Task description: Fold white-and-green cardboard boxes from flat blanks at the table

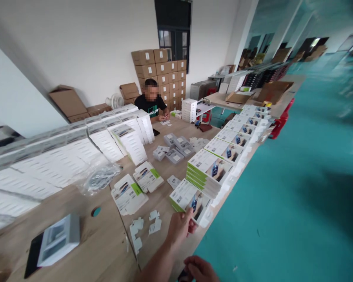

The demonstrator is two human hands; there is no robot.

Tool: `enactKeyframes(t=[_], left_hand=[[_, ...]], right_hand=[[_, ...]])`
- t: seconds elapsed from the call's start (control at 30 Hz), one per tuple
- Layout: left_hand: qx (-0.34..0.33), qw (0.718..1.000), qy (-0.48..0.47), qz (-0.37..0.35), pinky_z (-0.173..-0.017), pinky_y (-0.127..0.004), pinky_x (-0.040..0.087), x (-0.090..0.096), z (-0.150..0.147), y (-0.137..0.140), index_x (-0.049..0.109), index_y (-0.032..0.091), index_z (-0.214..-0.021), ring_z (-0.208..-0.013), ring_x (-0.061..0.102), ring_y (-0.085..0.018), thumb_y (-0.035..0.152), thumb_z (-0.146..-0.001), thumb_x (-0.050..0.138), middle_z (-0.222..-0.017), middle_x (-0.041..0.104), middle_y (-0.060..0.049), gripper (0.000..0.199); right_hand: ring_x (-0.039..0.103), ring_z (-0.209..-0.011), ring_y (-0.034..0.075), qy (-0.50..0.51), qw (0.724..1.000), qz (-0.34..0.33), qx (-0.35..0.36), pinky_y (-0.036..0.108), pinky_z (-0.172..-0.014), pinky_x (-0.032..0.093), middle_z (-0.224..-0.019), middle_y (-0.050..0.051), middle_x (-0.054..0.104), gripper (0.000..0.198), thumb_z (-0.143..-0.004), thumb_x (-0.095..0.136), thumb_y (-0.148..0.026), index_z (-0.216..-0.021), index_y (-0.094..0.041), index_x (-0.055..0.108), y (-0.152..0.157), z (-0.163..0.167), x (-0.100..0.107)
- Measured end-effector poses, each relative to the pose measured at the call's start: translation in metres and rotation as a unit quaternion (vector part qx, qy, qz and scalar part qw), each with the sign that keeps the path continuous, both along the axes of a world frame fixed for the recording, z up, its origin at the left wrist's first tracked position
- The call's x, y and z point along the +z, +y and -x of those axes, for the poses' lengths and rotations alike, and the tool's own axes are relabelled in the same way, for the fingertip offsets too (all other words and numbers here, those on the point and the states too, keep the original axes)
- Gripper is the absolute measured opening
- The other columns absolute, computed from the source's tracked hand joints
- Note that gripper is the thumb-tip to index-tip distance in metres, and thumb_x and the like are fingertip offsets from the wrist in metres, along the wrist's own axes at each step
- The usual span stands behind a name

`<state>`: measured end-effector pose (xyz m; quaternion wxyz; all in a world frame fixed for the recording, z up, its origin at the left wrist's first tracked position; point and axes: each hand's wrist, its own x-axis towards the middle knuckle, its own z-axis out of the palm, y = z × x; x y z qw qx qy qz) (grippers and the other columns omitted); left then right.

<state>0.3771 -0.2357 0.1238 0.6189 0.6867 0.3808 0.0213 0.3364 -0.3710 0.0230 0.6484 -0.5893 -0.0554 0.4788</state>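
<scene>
My left hand (181,227) is closed on the near edge of a flat white product box (186,195) with a green side, thumb on top and fingers below the edge. The box lies at the table's right side, in front of a stack of similar boxes (208,166). Low in the view, near the table edge, my right hand (200,269) has curled fingers. Something dark shows beside them, too cut off to name. Flattened white-and-green cartons (129,194) and a small printed card (173,181) lie to the left of the held box.
Rows of white boxes (59,160) line the table's left side. Grey plastic cases (174,155), a plastic bag of cables (100,178) and white scraps (136,231) lie on the wooden table (102,235). A co-worker (151,102) sits at the far end.
</scene>
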Motion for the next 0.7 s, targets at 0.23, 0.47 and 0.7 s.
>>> enactKeyframes(t=[0.23,0.47,0.7], left_hand=[[0.066,0.983,-0.065,-0.158,-0.083,-0.035,0.050,0.010,0.008,0.067,0.057,0.012,-0.113,-0.099,0.065,-0.027,0.066,-0.085,0.049,-0.108,0.068,-0.017,0.061],[-0.035,0.982,-0.115,-0.148,-0.098,-0.037,0.048,0.006,-0.014,0.080,0.056,0.011,-0.128,-0.117,0.060,-0.032,0.062,-0.080,0.057,-0.125,0.064,-0.019,0.070],[-0.037,0.983,-0.074,-0.164,-0.101,-0.040,0.048,-0.008,-0.010,0.082,0.059,0.012,-0.124,-0.119,0.058,-0.036,0.073,-0.074,0.052,-0.126,0.063,-0.022,0.079]], right_hand=[[0.058,-0.059,0.018,-0.084,0.990,0.031,-0.111,0.030,-0.054,0.039,-0.066,0.006,0.063,0.052,-0.077,0.056,-0.067,-0.068,-0.016,0.065,-0.033,-0.064,0.038],[0.058,-0.058,0.015,-0.113,0.978,-0.003,-0.175,0.026,-0.050,0.041,-0.067,0.004,0.063,0.061,-0.077,0.050,-0.076,-0.073,-0.016,0.062,-0.014,-0.107,0.054],[0.058,-0.049,0.018,-0.139,0.975,0.035,-0.169,0.029,-0.041,0.040,-0.058,0.007,0.062,0.060,-0.060,0.058,-0.082,-0.059,-0.022,0.059,0.009,-0.110,0.041]])
